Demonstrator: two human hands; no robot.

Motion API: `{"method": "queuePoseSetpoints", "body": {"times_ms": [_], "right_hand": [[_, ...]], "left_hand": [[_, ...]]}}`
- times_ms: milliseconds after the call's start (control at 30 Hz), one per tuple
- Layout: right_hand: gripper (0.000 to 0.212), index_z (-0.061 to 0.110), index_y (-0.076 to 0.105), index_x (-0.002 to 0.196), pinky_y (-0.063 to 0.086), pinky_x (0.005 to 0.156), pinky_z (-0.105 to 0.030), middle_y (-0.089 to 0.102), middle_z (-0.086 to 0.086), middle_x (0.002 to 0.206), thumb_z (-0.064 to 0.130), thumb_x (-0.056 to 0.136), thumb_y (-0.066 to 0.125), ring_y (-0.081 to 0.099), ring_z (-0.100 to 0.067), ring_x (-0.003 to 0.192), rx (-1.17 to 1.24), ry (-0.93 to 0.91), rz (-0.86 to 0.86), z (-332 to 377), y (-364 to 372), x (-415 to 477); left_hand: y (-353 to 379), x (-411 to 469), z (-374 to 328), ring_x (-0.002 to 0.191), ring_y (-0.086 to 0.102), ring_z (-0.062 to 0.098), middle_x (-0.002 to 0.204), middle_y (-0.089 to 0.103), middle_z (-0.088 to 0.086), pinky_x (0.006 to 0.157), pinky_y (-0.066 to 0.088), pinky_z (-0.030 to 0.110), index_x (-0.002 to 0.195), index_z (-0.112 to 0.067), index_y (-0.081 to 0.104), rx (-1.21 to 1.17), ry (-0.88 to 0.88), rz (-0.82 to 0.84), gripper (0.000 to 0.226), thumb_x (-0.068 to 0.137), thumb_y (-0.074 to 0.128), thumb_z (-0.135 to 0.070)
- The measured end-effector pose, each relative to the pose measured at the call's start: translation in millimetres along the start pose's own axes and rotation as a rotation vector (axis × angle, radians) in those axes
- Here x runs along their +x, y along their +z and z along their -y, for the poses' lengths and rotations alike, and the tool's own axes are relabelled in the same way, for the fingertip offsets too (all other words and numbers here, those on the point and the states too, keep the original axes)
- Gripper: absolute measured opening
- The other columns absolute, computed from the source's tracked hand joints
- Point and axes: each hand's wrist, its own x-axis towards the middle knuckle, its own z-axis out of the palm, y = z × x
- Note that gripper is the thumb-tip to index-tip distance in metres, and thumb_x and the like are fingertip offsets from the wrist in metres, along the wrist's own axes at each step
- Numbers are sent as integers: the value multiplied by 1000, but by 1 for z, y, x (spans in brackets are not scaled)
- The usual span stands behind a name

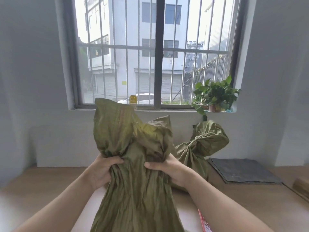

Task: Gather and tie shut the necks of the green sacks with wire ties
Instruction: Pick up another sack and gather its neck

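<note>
Two green sacks: near sack [133, 190] neck clenched in left hand [102, 171], right hand [168, 169]; far sack [200, 144] tied.

Both hands clutch the gathered neck of a green sack [133, 190] standing near on the wooden table [50, 178]: the left hand [102, 171] bunches its left side, the right hand [168, 168] its right, loose cloth flaring above. A second sack [200, 144], neck already cinched, lies far right beside a grey mat [242, 171]; a potted plant [215, 96] sits on the windowsill
</note>
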Motion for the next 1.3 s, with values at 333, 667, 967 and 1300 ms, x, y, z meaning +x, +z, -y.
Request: {"method": "queuePoseSetpoints", "body": {"times_ms": [333, 667, 967, 1300], "right_hand": [[50, 17, 72, 124, 54, 105, -51, 78, -4, 117, 28, 77, 85, 72, -26, 113, -16, 96, -174, -18, 13, 32], [37, 20, 72, 121, 57, 100, -50, 78, 0, 113, 5, 94, 53, 72, -23, 110, -81, -83, -378, -15, 20, 47], [52, 33, 62, 133, 53, 106, -42, 73, 12, 119, 36, 82, 51, 66, -12, 115, -284, -95, -430, -1, 40, 46], [101, 37, 40, 151, 38, 117, -30, 59, 16, 140, 65, 64, 81, 53, -6, 131, -226, -21, -328, 3, 45, 39]], "left_hand": [[24, 15, 6, 97, 74, 40, 112, 71, 32, 70, 62, 38, 119, 9, 66, 188, 66, -13, 47, 72, 71, 16], [30, 38, 17, 99, 75, 30, 106, 79, 8, 97, 56, 54, 124, -18, 68, 443, -38, -163, 39, 88, 59, -29], [52, 38, 26, 102, 66, 11, 107, 69, -7, 79, 53, 20, 107, -37, 61, 628, 196, -182, 26, 108, 42, -19], [58, 43, 50, 125, 60, 28, 129, 66, 17, 117, 39, 45, 124, -8, 62, 485, 204, -55, 29, 97, 55, -14]]}}
